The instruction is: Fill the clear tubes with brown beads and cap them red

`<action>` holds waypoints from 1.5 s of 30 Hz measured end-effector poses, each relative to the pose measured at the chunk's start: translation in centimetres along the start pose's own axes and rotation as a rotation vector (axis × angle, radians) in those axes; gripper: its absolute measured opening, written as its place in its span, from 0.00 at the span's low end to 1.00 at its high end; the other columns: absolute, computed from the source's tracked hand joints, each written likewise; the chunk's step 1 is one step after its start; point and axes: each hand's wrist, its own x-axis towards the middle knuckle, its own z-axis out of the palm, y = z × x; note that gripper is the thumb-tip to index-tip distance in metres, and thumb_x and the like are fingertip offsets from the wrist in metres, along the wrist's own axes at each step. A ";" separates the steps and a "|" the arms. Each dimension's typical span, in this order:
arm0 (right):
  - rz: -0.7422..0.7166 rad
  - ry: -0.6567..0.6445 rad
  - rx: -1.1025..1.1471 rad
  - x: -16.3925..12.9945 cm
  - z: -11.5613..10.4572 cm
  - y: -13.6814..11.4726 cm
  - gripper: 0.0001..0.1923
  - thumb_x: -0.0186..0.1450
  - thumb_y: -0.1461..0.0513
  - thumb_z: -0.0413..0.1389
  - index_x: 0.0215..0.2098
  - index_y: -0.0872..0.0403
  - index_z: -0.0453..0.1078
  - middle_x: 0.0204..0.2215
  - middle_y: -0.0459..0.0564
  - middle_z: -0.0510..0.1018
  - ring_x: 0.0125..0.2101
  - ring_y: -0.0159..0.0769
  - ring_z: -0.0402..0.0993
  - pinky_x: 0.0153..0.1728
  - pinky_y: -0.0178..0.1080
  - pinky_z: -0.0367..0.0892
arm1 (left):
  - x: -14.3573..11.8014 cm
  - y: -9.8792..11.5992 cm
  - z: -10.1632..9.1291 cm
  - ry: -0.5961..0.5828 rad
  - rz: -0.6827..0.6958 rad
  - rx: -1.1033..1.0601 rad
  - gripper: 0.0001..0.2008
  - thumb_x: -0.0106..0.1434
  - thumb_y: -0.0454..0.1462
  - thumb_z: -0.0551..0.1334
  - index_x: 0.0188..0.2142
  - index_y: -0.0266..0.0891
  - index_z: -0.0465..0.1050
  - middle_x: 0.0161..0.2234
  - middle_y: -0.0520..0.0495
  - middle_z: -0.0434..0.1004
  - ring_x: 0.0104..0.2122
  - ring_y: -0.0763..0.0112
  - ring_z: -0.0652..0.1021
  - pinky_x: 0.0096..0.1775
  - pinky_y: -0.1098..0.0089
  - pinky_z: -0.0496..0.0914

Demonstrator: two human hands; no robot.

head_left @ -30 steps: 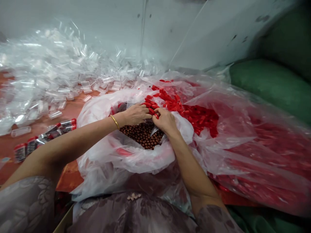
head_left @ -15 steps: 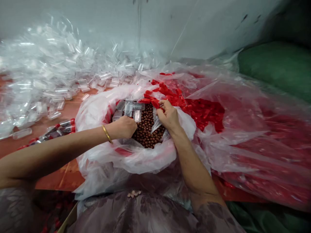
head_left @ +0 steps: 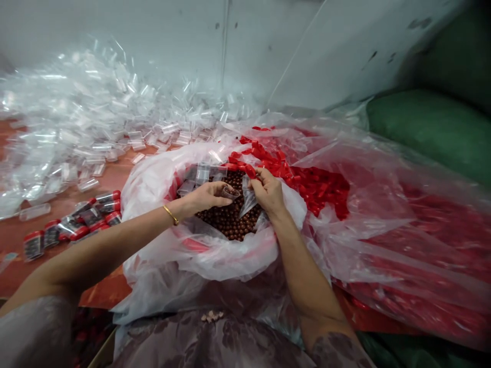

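The left hand lies at the centre of the frame over a bag of small brown balls, fingers curled narrowly around a small clear vial held at its fingertips. Just right of it, the right hand pinches a red cap between thumb and fingertips, close to the vial's mouth but apart from it. A thin gold bangle sits on the left wrist.

The brown balls fill a white plastic bag with its rim rolled down; a few empty clear vials stand stuck in the balls at the far edge. Touching this bag on the right, a large clear plastic bag spreads across the right half of the frame, with loose red caps heaped at its mouth.

Both bags rest on a reddish-brown bench. In the upper left a big heap of empty clear vials covers it; at the left edge lie several filled vials with red caps. Behind runs a pale grey wall; a green sack sits at the upper right. No writing can be read.
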 end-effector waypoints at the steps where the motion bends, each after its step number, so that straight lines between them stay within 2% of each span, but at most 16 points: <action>1: -0.003 0.006 0.013 0.0 0.0 0.0 0.16 0.58 0.60 0.50 0.42 0.55 0.71 0.22 0.44 0.75 0.24 0.34 0.69 0.31 0.37 0.65 | -0.4 0.3 -0.1 0.000 0.003 -0.094 0.15 0.54 0.33 0.67 0.42 0.34 0.73 0.40 0.46 0.79 0.39 0.73 0.77 0.46 0.68 0.69; 6: -0.041 0.028 0.151 -0.3 -0.2 -0.2 0.13 0.57 0.60 0.52 0.38 0.54 0.73 0.22 0.43 0.73 0.24 0.32 0.67 0.29 0.36 0.64 | -2.4 1.0 -0.1 0.028 -0.014 -0.234 0.19 0.48 0.38 0.73 0.38 0.35 0.75 0.37 0.48 0.79 0.37 0.72 0.76 0.45 0.68 0.68; 9: -0.077 0.033 0.308 -0.5 -0.4 -0.5 0.14 0.63 0.57 0.49 0.38 0.54 0.74 0.22 0.43 0.71 0.22 0.30 0.65 0.26 0.35 0.63 | -3.4 -0.1 -0.1 0.064 -0.010 -0.235 0.19 0.46 0.40 0.74 0.35 0.34 0.73 0.32 0.50 0.77 0.32 0.75 0.75 0.40 0.71 0.68; 11: -0.080 0.025 0.351 -0.8 -0.5 -1.2 0.14 0.63 0.56 0.52 0.39 0.53 0.75 0.23 0.42 0.72 0.21 0.29 0.66 0.25 0.35 0.64 | -3.9 -1.0 -0.2 0.074 0.005 -0.203 0.20 0.47 0.42 0.74 0.33 0.33 0.71 0.28 0.51 0.75 0.29 0.76 0.74 0.36 0.71 0.68; 13: -0.067 -0.037 0.360 -1.3 -0.4 -2.4 0.13 0.62 0.56 0.55 0.42 0.52 0.75 0.24 0.42 0.73 0.20 0.28 0.66 0.24 0.34 0.64 | -4.3 -1.6 -0.2 0.081 0.032 -0.185 0.20 0.48 0.43 0.73 0.33 0.33 0.70 0.28 0.51 0.74 0.29 0.76 0.73 0.35 0.71 0.68; 15: -0.058 -0.123 0.348 -2.2 -0.2 -3.7 0.15 0.64 0.55 0.54 0.45 0.51 0.75 0.24 0.42 0.74 0.20 0.28 0.66 0.23 0.34 0.65 | -4.5 -1.8 -0.1 0.087 0.060 -0.185 0.20 0.49 0.44 0.72 0.35 0.33 0.69 0.29 0.51 0.73 0.29 0.76 0.73 0.35 0.71 0.68; 17: -0.090 -0.189 0.296 -3.2 0.2 -5.0 0.15 0.66 0.56 0.53 0.47 0.50 0.75 0.28 0.44 0.77 0.23 0.29 0.70 0.27 0.35 0.68 | -4.6 -1.7 0.0 0.080 0.079 -0.178 0.21 0.50 0.45 0.71 0.36 0.34 0.68 0.30 0.51 0.72 0.29 0.76 0.72 0.34 0.71 0.68; 20: -0.220 -0.232 0.196 -4.5 0.9 -6.1 0.16 0.67 0.58 0.51 0.49 0.49 0.75 0.40 0.48 0.81 0.36 0.34 0.77 0.40 0.38 0.72 | -4.8 -1.5 0.1 0.074 0.107 -0.155 0.23 0.52 0.48 0.70 0.36 0.34 0.66 0.28 0.54 0.69 0.27 0.78 0.70 0.32 0.73 0.67; 22: -0.300 -0.227 0.141 -5.0 1.2 -6.2 0.16 0.68 0.59 0.50 0.51 0.49 0.73 0.43 0.49 0.80 0.42 0.36 0.77 0.44 0.39 0.71 | -4.9 -1.4 0.1 0.088 0.123 -0.131 0.22 0.54 0.49 0.68 0.36 0.35 0.65 0.27 0.55 0.66 0.25 0.80 0.68 0.30 0.74 0.66; 29: -0.376 -0.130 0.018 -5.7 1.9 -5.6 0.18 0.69 0.62 0.48 0.55 0.50 0.71 0.34 0.50 0.79 0.37 0.35 0.77 0.41 0.38 0.72 | -5.1 -1.8 0.2 0.123 0.143 0.006 0.20 0.58 0.51 0.63 0.34 0.36 0.62 0.22 0.57 0.63 0.22 0.80 0.64 0.24 0.75 0.59; 35: -0.441 -0.238 -0.003 -6.3 2.0 -6.1 0.24 0.69 0.63 0.47 0.63 0.47 0.61 0.33 0.49 0.74 0.33 0.33 0.73 0.35 0.36 0.71 | -5.4 -1.2 0.6 0.162 0.106 -0.032 0.22 0.56 0.53 0.63 0.32 0.37 0.61 0.21 0.58 0.61 0.20 0.80 0.62 0.23 0.74 0.56; 39: -0.433 -0.288 0.009 -6.6 2.1 -6.5 0.28 0.68 0.64 0.47 0.66 0.48 0.57 0.35 0.50 0.74 0.35 0.35 0.73 0.37 0.38 0.71 | -5.6 -0.7 0.6 0.172 0.131 -0.086 0.23 0.54 0.54 0.64 0.34 0.36 0.63 0.21 0.58 0.61 0.20 0.81 0.61 0.23 0.74 0.56; 42: -0.412 -0.301 0.037 -6.4 1.7 -6.6 0.25 0.66 0.63 0.48 0.62 0.48 0.63 0.35 0.49 0.77 0.35 0.35 0.75 0.37 0.38 0.71 | -5.5 -0.6 0.7 0.194 0.111 -0.047 0.20 0.53 0.50 0.64 0.32 0.36 0.64 0.22 0.57 0.62 0.22 0.80 0.62 0.25 0.75 0.57; 45: -0.333 -0.243 0.102 -5.6 1.0 -6.6 0.17 0.68 0.59 0.49 0.49 0.50 0.75 0.30 0.48 0.78 0.30 0.35 0.75 0.33 0.38 0.71 | -5.3 -0.6 0.9 0.214 0.077 0.100 0.14 0.49 0.42 0.65 0.31 0.36 0.65 0.24 0.56 0.63 0.24 0.78 0.64 0.26 0.75 0.58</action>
